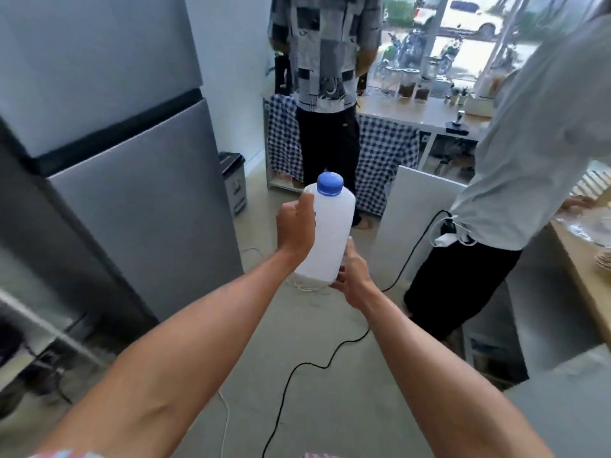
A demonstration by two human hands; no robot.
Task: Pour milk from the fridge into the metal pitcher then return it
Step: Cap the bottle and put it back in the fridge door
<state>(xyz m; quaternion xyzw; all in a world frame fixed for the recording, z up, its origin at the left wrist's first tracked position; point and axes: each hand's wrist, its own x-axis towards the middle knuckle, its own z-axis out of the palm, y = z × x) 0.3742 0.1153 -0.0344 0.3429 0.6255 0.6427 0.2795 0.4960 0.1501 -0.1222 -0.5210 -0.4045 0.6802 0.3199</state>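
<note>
A white plastic milk bottle (330, 229) with a blue cap (330, 183) is held upright in front of me, above the floor. My left hand (295, 226) grips its left side near the shoulder. My right hand (352, 276) supports its lower right corner from below. The cap is on. A grey two-door fridge (132, 180) stands to my left, both front doors shut. No metal pitcher shows in this view.
A person in a patterned shirt (325, 51) stands ahead by a counter with a checkered cloth (385, 150). Another person in a pale shirt (529, 153) stands close on the right at a wooden counter (591, 292). A black cable (307, 361) snakes over the floor. A small bin (234, 180) sits beside the fridge.
</note>
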